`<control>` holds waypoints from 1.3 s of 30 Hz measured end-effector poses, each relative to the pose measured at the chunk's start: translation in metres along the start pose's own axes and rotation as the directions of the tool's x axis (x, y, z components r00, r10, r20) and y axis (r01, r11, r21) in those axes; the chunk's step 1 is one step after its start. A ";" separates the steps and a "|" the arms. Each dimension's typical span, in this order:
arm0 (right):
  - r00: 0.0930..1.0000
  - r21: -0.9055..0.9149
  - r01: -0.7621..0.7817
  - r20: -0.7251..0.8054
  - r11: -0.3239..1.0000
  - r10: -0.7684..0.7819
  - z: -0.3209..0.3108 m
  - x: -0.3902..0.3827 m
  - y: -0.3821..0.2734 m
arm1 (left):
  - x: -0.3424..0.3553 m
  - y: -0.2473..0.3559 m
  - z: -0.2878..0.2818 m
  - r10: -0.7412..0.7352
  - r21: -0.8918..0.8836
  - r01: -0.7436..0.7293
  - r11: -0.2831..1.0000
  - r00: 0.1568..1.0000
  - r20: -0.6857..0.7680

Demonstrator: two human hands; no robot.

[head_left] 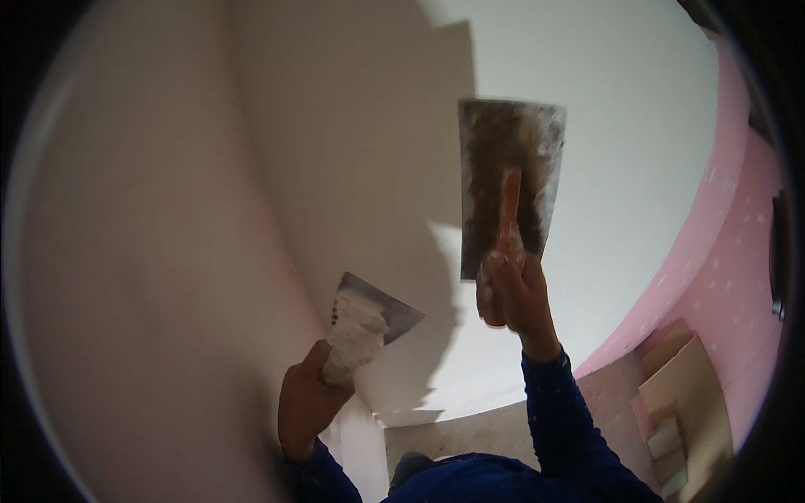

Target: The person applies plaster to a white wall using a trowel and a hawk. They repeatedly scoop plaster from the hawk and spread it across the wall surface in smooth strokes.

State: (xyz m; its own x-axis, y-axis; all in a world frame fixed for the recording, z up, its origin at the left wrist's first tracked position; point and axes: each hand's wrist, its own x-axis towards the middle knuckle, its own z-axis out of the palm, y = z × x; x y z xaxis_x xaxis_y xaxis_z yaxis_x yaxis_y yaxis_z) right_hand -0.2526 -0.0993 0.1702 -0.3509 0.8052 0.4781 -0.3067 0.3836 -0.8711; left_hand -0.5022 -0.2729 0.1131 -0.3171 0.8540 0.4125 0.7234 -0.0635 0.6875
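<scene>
My right hand [514,292] is closed round the orange-brown handle of a plastering trowel [537,193]. The trowel's rectangular metal blade is smeared with plaster and lies against or close to the white wall [620,151]; I cannot tell if it touches. Lower and to the left, my left hand [310,401] grips a putty knife [401,312] with a wide, flaring blade. A lump of pale plaster [356,331] covers much of that blade and reaches down over its handle.
Another pale wall [142,277] meets the white one in a corner on the left. A pink wall [742,251] with white spots stands at right. Cardboard sheets [696,394] lean near it, above the grey floor [616,402]. My shadow [352,142] falls across the white wall.
</scene>
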 end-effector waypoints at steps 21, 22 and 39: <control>0.968 -0.061 0.139 -0.200 0.988 -0.149 0.090 0.160 -0.049 | 0.003 -0.014 0.014 -0.290 -0.161 0.299 0.941 0.954 0.074; 0.970 -0.062 0.154 -0.183 0.986 -0.163 0.085 0.161 -0.048 | 0.002 -0.012 0.017 -0.234 -0.211 0.241 0.947 0.971 0.059; 0.850 -0.083 0.232 -0.466 0.969 -0.244 0.048 0.188 0.007 | 0.043 -0.178 -0.040 -0.271 -0.314 0.296 0.902 0.955 0.122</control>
State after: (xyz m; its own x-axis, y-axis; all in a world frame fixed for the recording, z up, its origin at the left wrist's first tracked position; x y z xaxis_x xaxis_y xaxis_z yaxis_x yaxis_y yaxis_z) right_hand -0.3633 0.0332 0.2596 0.1889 0.8019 0.5669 -0.3050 0.5966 -0.7423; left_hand -0.6690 -0.2457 0.0318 -0.4238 0.8957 0.1345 0.3657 0.0334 0.9301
